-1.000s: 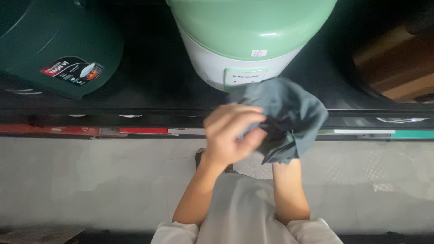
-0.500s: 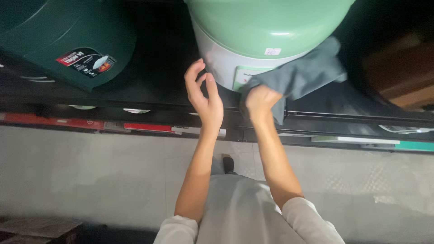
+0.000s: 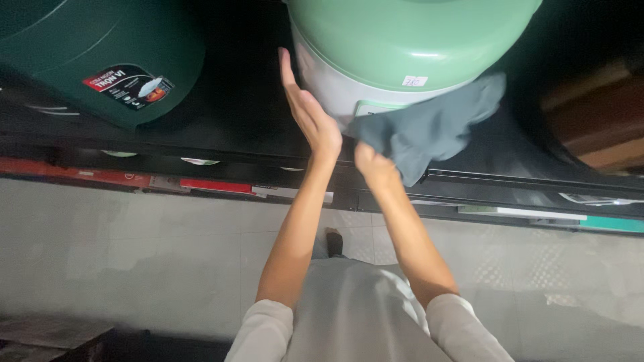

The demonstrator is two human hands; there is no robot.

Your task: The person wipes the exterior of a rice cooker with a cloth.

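Note:
A light green and white rice cooker [image 3: 402,47] stands on a dark shelf [image 3: 241,127]. My left hand [image 3: 305,110] lies flat against the cooker's left side, fingers straight and together, holding nothing. My right hand [image 3: 372,164] grips a grey-blue cloth [image 3: 429,131] and presses it against the cooker's white front, low down. The cloth covers part of the front panel and hangs over the shelf edge.
A dark green cooker [image 3: 100,60] with a red and black sticker sits to the left on the same shelf. A brown wooden-looking item [image 3: 597,121] is at the right. Coloured strips [image 3: 201,184] run along the shelf front. A pale tiled floor [image 3: 134,255] lies below.
My left hand let go of the cloth and moved up to the cooker's left side. My right hand carried the cloth up onto the cooker's front. The view shifted closer.

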